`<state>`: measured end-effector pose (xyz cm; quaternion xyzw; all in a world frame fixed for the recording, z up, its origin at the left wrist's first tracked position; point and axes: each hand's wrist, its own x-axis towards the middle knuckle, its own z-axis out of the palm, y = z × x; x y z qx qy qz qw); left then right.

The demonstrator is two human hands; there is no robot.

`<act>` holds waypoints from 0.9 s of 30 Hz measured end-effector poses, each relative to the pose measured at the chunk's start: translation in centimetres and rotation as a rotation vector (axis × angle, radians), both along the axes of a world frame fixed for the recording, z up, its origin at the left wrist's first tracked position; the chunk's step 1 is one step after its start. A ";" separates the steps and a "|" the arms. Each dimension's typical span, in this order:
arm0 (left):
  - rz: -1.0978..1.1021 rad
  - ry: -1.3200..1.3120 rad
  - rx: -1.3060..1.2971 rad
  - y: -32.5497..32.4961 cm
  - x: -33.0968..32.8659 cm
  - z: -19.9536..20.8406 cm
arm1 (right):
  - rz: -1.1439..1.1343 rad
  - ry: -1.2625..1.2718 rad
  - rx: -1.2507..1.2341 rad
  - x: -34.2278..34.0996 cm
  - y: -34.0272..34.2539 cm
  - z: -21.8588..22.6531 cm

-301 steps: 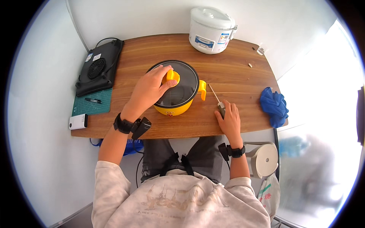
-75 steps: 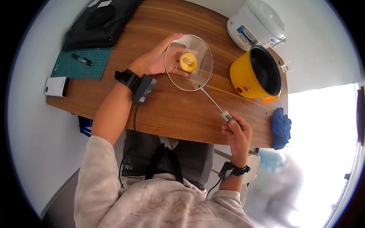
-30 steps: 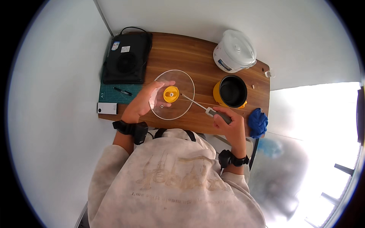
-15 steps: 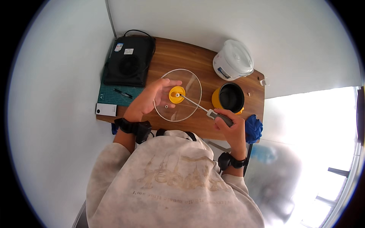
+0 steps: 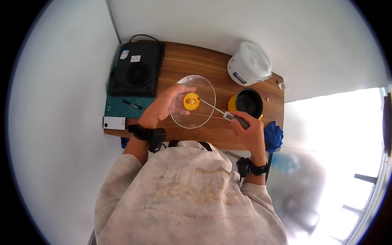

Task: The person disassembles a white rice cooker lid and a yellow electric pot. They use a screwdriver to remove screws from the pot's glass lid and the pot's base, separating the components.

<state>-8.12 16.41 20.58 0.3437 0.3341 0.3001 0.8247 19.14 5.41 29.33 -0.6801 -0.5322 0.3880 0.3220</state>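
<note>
The left grip (image 5: 165,103) holds a glass lid (image 5: 199,116) with a yellow knob (image 5: 191,101), mid-frame, from behind the glass. Right of centre, the right grip (image 5: 250,130) clasps a screwdriver (image 5: 237,120), tip beside the knob. A yellow pot (image 5: 246,103) stands on the table (image 5: 185,61), slightly higher in the frame.

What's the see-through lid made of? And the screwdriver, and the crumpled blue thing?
The lid looks like smooth glass, or maybe plastic: you see right through it. The screwdriver has a thin, pale, straight shaft, likely smooth metal, and a dull grey handle, perhaps plastic or rubber. The blue cloth looks like matte fabric, bunched in soft folds.
</note>
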 end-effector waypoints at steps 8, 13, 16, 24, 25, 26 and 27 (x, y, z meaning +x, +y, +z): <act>-0.001 0.003 -0.023 0.3 0.0 -1.0 | 0.005 0.091 -0.035 0.1 0.0 -0.6; 0.007 0.028 -0.018 0.2 -0.3 -0.6 | 0.004 0.078 -0.038 -0.5 0.4 -0.6; 0.011 0.019 -0.014 0.2 -0.5 -0.7 | 0.004 0.103 -0.030 -0.5 0.3 -0.8; 0.015 0.037 -0.008 -0.1 -0.4 -0.2 | 0.018 0.091 -0.044 -0.9 0.2 -0.6; 0.010 0.032 -0.012 -0.1 -0.5 -0.5 | 0.014 0.085 -0.047 -1.0 0.2 -0.5; 0.005 0.027 -0.016 0.0 -0.5 -0.6 | 0.012 0.096 -0.046 -1.0 0.2 -0.4; 0.009 0.023 -0.018 0.0 -0.6 -0.5 | 0.010 0.106 -0.046 -1.0 0.2 -0.4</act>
